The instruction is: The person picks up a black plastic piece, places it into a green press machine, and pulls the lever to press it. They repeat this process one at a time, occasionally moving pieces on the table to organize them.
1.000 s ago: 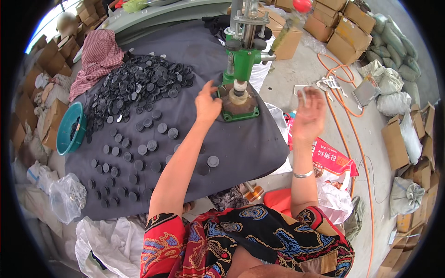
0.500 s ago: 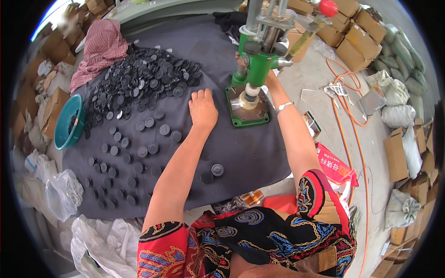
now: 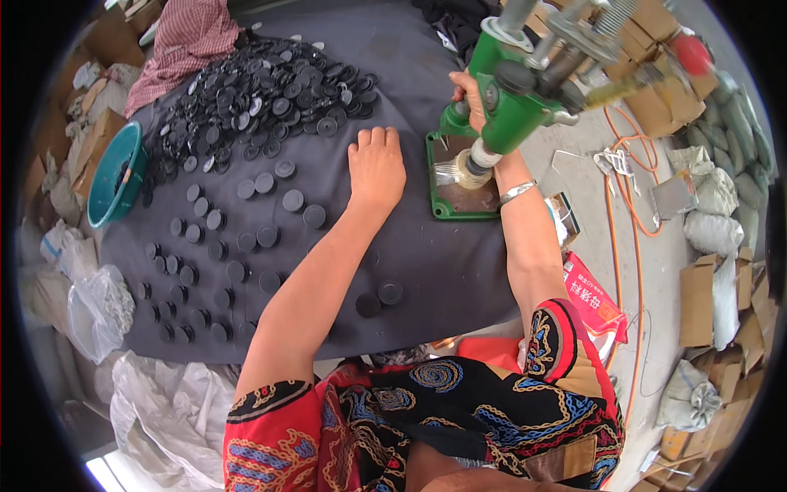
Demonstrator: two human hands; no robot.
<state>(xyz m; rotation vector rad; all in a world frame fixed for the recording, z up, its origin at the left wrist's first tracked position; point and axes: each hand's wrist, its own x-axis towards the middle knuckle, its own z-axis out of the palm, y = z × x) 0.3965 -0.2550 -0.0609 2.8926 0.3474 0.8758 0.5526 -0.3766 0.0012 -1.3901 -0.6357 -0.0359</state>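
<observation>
Both arms outstretched: left hand (image 3: 376,166) flat, right hand (image 3: 466,92) behind green press (image 3: 500,107).

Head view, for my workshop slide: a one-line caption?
Left hand flat on dark cloth beside black discs; right hand behind green hand press.

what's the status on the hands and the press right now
Left hand flat on dark cloth, empty. Right hand up behind green press, grip hidden. Black discs heaped left, clear of press.

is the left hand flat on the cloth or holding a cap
Flat: the left hand lies palm down, fingers spread on the dark cloth, holding no cap.
</observation>
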